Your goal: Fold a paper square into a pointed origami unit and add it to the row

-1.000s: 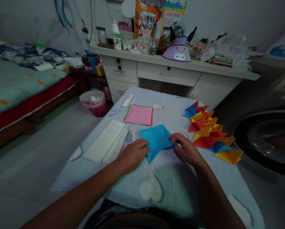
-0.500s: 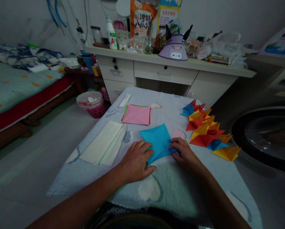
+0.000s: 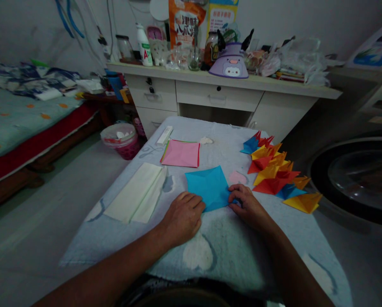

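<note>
A blue square of origami paper [image 3: 209, 185] with crease lines lies on the cloth-covered table before me. My left hand [image 3: 185, 216] is closed at its near-left corner, fingers curled together, with the thumb mostly hidden. At the right corner, my right hand [image 3: 245, 204] pinches the same sheet between thumb and fingers. Beyond the sheet sits a stack of square papers [image 3: 182, 154], pink on top with red and green edges showing. To the right stand rows of folded paper cranes [image 3: 275, 172] in red, yellow, orange and blue.
A folded whitish cloth or paper [image 3: 135, 194] lies left of my hands. Farther back are a small white box [image 3: 164, 135] and a crumpled white scrap [image 3: 206, 140]. A cluttered desk [image 3: 210, 78], a pink bin [image 3: 120, 140] and a washing machine [image 3: 363, 179] surround the table.
My left hand has drawn its thumb in and closed at the near-left corner of the blue paper. The right hand keeps its pinch. The view has shifted slightly.
</note>
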`<action>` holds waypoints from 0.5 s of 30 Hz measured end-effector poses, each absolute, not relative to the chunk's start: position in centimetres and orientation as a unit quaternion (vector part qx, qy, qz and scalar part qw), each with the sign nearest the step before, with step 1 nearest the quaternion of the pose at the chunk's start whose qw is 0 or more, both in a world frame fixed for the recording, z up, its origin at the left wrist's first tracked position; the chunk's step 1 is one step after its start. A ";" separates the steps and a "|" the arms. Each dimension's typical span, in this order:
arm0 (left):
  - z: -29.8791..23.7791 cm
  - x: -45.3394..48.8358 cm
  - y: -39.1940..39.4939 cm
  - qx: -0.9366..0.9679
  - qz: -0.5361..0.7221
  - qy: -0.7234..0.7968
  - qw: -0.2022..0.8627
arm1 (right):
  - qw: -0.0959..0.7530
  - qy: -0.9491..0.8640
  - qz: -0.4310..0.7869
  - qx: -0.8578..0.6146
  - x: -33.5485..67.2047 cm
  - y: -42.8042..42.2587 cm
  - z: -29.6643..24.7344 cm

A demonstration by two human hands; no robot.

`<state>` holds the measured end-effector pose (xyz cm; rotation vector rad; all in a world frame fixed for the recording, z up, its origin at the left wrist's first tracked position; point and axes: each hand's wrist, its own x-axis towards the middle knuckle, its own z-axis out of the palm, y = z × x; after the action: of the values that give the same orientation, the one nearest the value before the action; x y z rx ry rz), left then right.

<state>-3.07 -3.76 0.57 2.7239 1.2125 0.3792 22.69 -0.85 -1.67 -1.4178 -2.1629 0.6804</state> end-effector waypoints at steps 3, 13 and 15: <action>0.5 -3.1 -3.5 0.904 0.114 0.405 0.068 | 0.230 -0.786 0.250 -0.516 22.7 -0.8 -1.5; 1.5 -4.0 -1.1 0.889 0.134 0.421 0.120 | 0.231 -0.783 0.239 -0.525 22.4 -1.1 -1.3; 1.5 -4.0 -0.8 0.879 0.143 0.434 0.137 | 0.232 -0.787 0.230 -0.524 22.3 -1.2 -1.4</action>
<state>-3.98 -0.80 1.54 2.5436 1.2567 0.4147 22.28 -1.18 -1.41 -1.4403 -2.1621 0.6329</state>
